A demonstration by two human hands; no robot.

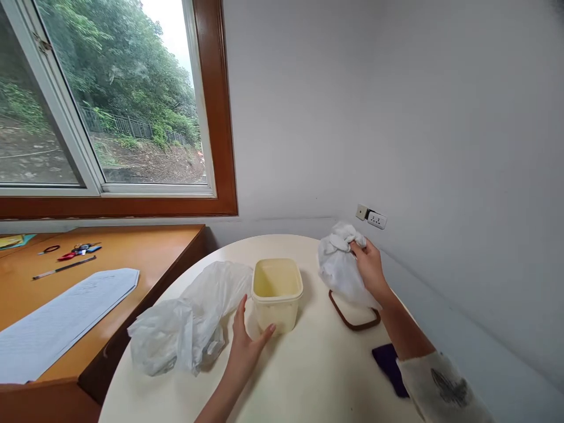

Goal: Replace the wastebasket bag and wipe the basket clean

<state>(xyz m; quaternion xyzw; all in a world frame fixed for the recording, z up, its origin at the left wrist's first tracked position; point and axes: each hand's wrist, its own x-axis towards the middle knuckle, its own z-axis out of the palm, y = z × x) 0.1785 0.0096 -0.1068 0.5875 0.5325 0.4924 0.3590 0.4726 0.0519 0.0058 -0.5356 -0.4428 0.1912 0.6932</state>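
A pale yellow plastic bin (282, 311) stands upright on the round cream table, its opening facing up. My left hand (248, 346) is at its near left side, thumb and fingers spread; whether the fingers touch the wall is hard to tell. On the right, my right hand (369, 264) grips a knotted white plastic bag (337, 264) by its gathered top. Beneath that bag lies a brown rounded-square ring (352, 324), partly hidden. Left of the bin a crumpled translucent plastic bag (189, 329) is spread on the table.
A dark purple cloth (390, 369) rests near my right forearm. The round table (308, 388) meets a wooden desk (167, 252) holding papers (74, 317), a pen (64, 268) and scissors (70, 255). A wall with a socket (376, 220) stands behind.
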